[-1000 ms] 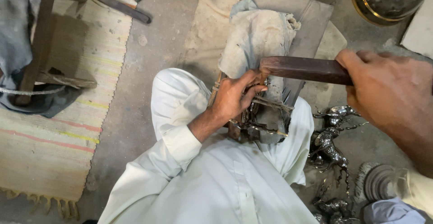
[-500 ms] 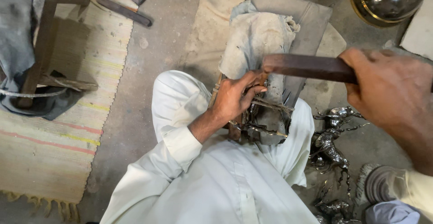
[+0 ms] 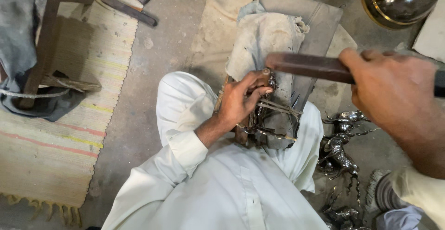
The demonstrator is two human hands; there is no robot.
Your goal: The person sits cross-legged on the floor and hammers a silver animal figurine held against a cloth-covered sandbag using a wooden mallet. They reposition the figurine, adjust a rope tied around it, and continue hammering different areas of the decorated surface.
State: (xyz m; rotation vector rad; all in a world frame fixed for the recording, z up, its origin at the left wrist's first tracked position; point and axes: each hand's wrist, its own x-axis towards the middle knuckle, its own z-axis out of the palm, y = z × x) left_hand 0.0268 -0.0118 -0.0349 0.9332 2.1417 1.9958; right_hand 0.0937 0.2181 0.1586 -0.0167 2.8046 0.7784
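Observation:
I sit on the floor in white clothes, looking down at my lap. My left hand point(image 3: 243, 98) is closed around a small dark metal figurine point(image 3: 264, 114) with thin spiky parts, pressing it against a cloth-wrapped block point(image 3: 266, 40) in front of my knees. My right hand point(image 3: 394, 88) grips a long dark brown wooden bar point(image 3: 306, 65) by one end. The bar's far end hovers just above the figurine and my left fingers.
Shiny metal animal figurines point(image 3: 340, 144) lie on the floor to the right. A round polished metal vessel point(image 3: 398, 0) stands at the top right. A striped woven mat point(image 3: 51, 137) and a wooden stool leg point(image 3: 44, 40) with grey cloth are at left. Tools point(image 3: 130, 10) lie at the top.
The wooden bar in my right hand has shifted slightly up and left over the figurine. My left hand keeps its hold on the figurine.

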